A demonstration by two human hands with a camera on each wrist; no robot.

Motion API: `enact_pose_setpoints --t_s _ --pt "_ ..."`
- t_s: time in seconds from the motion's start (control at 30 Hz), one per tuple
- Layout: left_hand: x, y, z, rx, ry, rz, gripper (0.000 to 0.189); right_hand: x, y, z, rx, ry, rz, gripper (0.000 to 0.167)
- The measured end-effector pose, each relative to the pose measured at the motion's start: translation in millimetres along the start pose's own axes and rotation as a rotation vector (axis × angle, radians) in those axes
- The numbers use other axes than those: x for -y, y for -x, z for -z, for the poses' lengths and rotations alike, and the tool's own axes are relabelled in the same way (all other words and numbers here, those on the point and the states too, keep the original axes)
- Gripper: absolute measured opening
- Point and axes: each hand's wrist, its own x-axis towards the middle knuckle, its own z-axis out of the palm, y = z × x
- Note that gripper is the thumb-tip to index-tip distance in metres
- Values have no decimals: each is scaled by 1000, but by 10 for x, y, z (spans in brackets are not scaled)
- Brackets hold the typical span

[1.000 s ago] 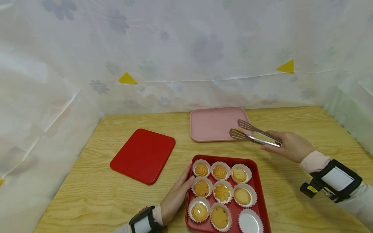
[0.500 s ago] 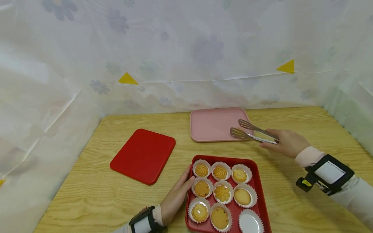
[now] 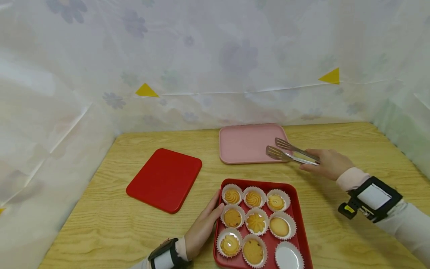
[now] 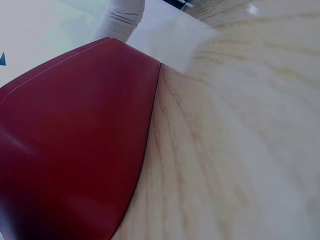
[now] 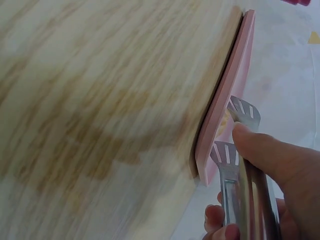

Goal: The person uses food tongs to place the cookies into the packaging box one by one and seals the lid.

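Observation:
My right hand (image 3: 330,163) grips metal tongs (image 3: 300,150) with slotted ends, their arms spread apart. The slotted ends overlap the right side of a pink tray (image 3: 248,144). In the right wrist view, a yellowish cookie (image 5: 223,123) shows at the tray's rim between the ends; the head view mostly hides it. My left hand (image 3: 201,231) rests along the left side of a red square tin (image 3: 304,235), fingers extended and thumb at its rim. White paper cups inside the tin hold several cookies (image 3: 256,222); the front right cup (image 3: 289,256) holds none.
A red lid (image 3: 165,180) lies flat at the left on the wooden table (image 3: 100,224). Behind the table hangs a pale floral sheet (image 3: 208,56) with yellow tape triangles (image 3: 330,76), and similar sheeting borders both sides.
My right hand and the tongs have shifted slightly left and back, and the near slotted end now covers the cookie in the head view. My left hand and the tin have stayed put.

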Motion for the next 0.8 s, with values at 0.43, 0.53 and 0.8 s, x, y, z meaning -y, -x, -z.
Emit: enact_pose_setpoints --t_s 0.43,0.53,0.8 --pt "-4 3 2 4 -2 1 66 29 30 -76 -87 30 63 60" --pt "-4 1 3 1 -5 2 66 39 34 -78 -95 35 65 57" --pt "-5 4 1 -1 -6 4 67 8 35 -96 -99 40 73 58"
